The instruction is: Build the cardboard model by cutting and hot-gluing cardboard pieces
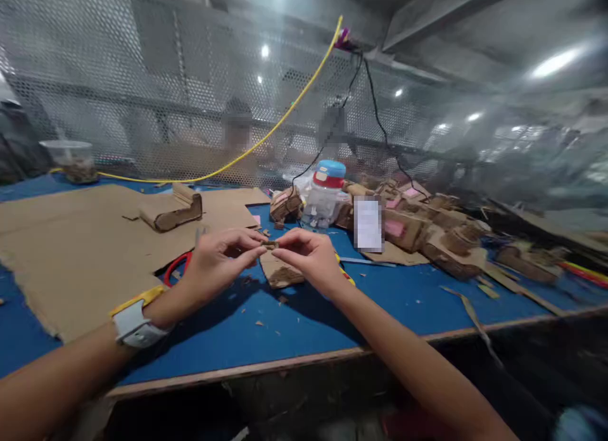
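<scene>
Both my hands meet over the blue table, thumbs and fingers pinched around a small strip of brown cardboard. My left hand grips its left end; a white watch strap is on that wrist. My right hand pinches the right end. Below the fingertips lies a small cardboard piece with a dark brown patch, perhaps glue. Beside my left hand shows a red loop-shaped handle, partly covered. A yellow-edged object, mostly hidden, sits behind my right wrist.
A large cardboard sheet covers the left, with a folded cardboard form on it. Behind stand a clear bottle with a blue-red lid and a plastic tub. Cardboard shapes pile up at right. A yellow cable hangs across.
</scene>
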Available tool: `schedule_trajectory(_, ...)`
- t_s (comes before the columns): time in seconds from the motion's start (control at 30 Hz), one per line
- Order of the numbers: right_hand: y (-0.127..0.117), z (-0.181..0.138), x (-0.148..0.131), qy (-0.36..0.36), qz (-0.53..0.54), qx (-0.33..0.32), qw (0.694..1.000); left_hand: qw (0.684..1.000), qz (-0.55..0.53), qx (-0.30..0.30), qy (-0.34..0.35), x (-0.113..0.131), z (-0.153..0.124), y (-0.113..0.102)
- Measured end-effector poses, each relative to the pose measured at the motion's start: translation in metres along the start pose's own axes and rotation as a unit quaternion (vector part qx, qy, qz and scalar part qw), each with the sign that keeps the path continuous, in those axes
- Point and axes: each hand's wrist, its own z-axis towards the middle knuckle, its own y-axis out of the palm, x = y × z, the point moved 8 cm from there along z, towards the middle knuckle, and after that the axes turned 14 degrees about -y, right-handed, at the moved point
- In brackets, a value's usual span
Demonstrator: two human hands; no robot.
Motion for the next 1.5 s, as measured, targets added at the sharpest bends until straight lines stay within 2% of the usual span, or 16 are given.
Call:
schedule_trajectory(0.43, -0.001, 0.001, 0.002, -0.023, -0.043, -0.029, 0.998, 1.0, -0.009, 0.002, -0.018, 0.0, -0.002, -0.003)
schedule_trajectory(0.7, 0.0, 0.0, 0.004, -0.004, -0.038, -0.023, 0.999, 0.998, -0.032, 0.0, -0.051, -0.005, 0.001, -0.002)
schedule_trajectory(0.8, 0.003, 0.012, 0.005, -0.001, -0.026, -0.026, 0.999, 0.995, -0.059, 0.007, -0.078, -0.008, 0.007, -0.006)
schedule_trajectory(0.97, 0.012, 0.05, 0.0, -0.031, 0.012, -0.048, 0.998, 0.99, -0.077, 0.057, -0.102, -0.006, 0.03, -0.022)
schedule_trajectory(1.07, 0.013, 0.062, 0.001, -0.035, 0.028, -0.059, 0.997, 0.989, -0.075, 0.06, -0.11, -0.004, 0.041, -0.024)
schedule_trajectory(1.17, 0.009, 0.058, 0.008, -0.024, 0.045, -0.06, 0.997, 0.988, -0.09, 0.04, -0.118, -0.007, 0.042, -0.015)
schedule_trajectory(1.3, 0.01, 0.042, 0.02, 0.016, 0.062, -0.08, 0.995, 0.986, -0.093, 0.034, -0.132, -0.019, 0.03, -0.006)
schedule_trajectory(1.5, 0.016, 0.033, 0.023, 0.03, 0.046, -0.1, 0.993, 0.985, -0.103, 0.029, -0.135, -0.026, 0.019, -0.007)
